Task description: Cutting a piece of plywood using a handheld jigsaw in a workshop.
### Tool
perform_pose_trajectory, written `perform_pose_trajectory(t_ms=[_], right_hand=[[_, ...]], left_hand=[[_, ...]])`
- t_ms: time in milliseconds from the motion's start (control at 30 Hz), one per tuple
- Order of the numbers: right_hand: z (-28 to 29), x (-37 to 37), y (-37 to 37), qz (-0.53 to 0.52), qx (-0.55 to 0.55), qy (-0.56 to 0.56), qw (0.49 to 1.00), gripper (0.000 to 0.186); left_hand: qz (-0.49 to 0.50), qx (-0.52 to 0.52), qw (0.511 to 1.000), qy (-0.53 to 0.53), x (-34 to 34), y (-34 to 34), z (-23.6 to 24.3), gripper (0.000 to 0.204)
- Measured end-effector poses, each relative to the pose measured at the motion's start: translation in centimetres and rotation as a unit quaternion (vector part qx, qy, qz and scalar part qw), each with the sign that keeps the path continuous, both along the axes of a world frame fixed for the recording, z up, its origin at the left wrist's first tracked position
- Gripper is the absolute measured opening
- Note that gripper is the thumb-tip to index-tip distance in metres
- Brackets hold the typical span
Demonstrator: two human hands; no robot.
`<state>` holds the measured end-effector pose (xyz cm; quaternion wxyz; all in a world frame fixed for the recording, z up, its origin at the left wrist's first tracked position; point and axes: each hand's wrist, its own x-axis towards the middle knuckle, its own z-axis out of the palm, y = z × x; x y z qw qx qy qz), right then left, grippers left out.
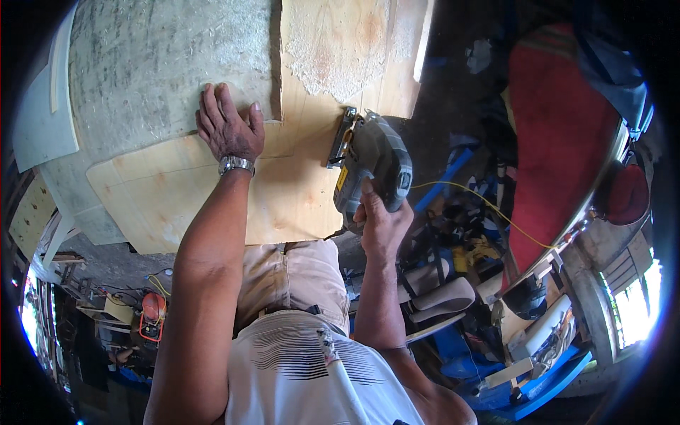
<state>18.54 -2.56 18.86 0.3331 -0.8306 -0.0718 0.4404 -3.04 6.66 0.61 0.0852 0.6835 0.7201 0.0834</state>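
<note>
My right hand (384, 221) is wrapped round the handle of a dark grey jigsaw (382, 152). The saw lies over on its side, its metal base plate turned to the left, at the right part of a pale plywood sheet (191, 191). Whether the blade touches the wood cannot be made out. Beyond the saw, the plywood carries a patch of sawdust (336, 60). My left hand (230, 124) rests with fingers spread on the worn grey board (170, 64), just past a cut edge of the plywood. A pencil-like line runs across the sheet near my left wrist.
A thin yellow cord (489, 202) trails right from the saw. Red cloth (556, 134) covers a long surface at right. Cluttered scraps, blue pieces (450, 177) and a grey padded item (443, 297) fill the lower right floor. An orange-red machine (153, 308) stands lower left.
</note>
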Motion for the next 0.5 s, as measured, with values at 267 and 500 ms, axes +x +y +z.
perform_pose_trajectory(t_ms=[267,500], right_hand=[[0.09,0.03,0.37,0.0,0.001,0.003,1.0,0.029],[0.11,0.05,0.71,0.0,0.007,0.009,1.0,0.029]], left_hand=[[0.001,-0.006,1.0,0.001,-0.03,0.02,-0.01,0.075],[0.005,-0.005,1.0,0.002,-0.1,-0.03,-0.15,0.074]])
